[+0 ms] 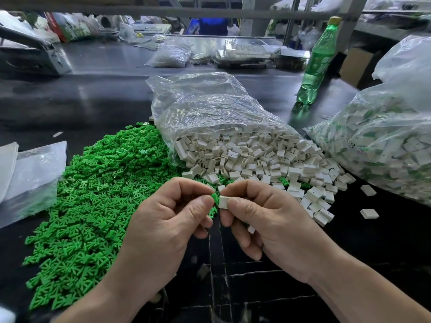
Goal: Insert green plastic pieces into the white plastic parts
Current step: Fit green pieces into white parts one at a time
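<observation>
One dark table (105, 94) carries all stock. On its near left lies the heap of green pieces (93, 194). Right of it, an open clear bag (233, 136) spills white parts toward me. A second bag (384, 145), far right, appears to hold white parts already fitted with green. A green bottle (313, 64) stands behind.

My left hand (168, 224) pinches one green piece (215, 197) between thumb and forefinger. My right hand (268, 224) pinches one white part (223, 202) likewise. The two meet at near centre, touching or nearly so.

Step in hand, as I judge it: insertion. Next move: align the green piece with the white part's opening and press squarely. Whether it has entered, I cannot tell.
</observation>
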Motion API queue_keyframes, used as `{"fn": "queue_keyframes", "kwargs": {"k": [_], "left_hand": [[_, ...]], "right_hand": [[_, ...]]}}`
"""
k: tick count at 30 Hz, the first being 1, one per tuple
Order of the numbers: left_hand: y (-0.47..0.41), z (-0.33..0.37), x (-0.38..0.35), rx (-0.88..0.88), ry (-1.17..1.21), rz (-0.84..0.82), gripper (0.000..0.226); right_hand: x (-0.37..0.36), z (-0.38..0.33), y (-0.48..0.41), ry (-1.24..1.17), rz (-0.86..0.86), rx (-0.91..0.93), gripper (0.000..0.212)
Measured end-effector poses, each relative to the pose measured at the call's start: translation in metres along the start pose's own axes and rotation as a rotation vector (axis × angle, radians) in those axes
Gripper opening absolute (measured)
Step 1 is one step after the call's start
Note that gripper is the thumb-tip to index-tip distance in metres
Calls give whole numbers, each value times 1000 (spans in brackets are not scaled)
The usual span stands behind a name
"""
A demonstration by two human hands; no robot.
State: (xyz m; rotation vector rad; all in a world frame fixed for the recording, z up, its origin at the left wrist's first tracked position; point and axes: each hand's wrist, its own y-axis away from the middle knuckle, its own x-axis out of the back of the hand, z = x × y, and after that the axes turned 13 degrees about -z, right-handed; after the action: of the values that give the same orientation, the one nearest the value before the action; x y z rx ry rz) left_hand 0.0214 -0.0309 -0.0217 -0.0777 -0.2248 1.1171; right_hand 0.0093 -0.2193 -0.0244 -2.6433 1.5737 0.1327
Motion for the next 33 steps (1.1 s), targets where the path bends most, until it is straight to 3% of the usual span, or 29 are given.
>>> {"fn": "queue_keyframes", "kwargs": {"k": [10, 13, 21, 25, 29, 33], "left_hand": [[0, -1, 1, 17, -20, -74, 8], [-1, -2, 1, 30, 140, -114, 7], [-4, -1, -2, 168, 604, -271, 39], [-3, 1, 2, 211, 726, -380, 38], [-4, 2, 4, 284, 842, -442, 29], [-4, 2, -2, 269, 902, -372, 37]], "right_hand": [[-2, 2, 1, 180, 17, 25, 11], [0, -2, 2, 71, -38, -35, 12], [-2, -5, 2, -352, -142, -146, 22], [-1, -7, 4, -322, -186, -177, 41], [-3, -11, 6, -217, -203, -163, 17], [-5, -9, 4, -234, -175, -145, 25]]}}
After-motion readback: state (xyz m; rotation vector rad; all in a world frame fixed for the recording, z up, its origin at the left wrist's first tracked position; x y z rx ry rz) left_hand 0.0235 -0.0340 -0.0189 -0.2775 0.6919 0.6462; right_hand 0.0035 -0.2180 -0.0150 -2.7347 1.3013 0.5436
